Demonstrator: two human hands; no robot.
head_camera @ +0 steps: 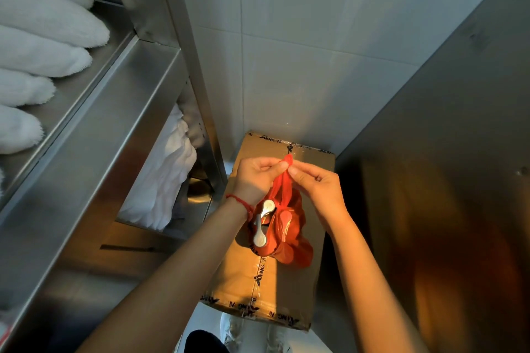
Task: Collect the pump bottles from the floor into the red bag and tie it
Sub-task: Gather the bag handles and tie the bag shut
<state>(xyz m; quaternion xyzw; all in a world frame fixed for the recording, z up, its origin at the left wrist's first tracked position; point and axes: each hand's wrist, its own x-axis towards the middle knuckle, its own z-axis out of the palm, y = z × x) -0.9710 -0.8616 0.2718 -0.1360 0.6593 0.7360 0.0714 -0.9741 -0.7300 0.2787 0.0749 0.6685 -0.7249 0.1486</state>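
Observation:
The red bag [289,241] hangs in front of me, above a taped cardboard box [272,284]. Its two handles are drawn up together into a narrow neck. My left hand [255,178] pinches one handle and my right hand [318,189] pinches the other, fingertips meeting at the top of the bag. Silver pump heads of the pump bottles [265,221] stick out of the bag's left side opening. Another pump head shows dimly through the red plastic. The bottles' bodies are hidden inside.
A steel shelf unit [114,129] stands at the left, stacked with white towels [43,46] and more folded white cloth [163,180] below. A steel panel [444,152] closes the right side. A tiled wall is behind the box. My shoe [232,332] shows on the floor.

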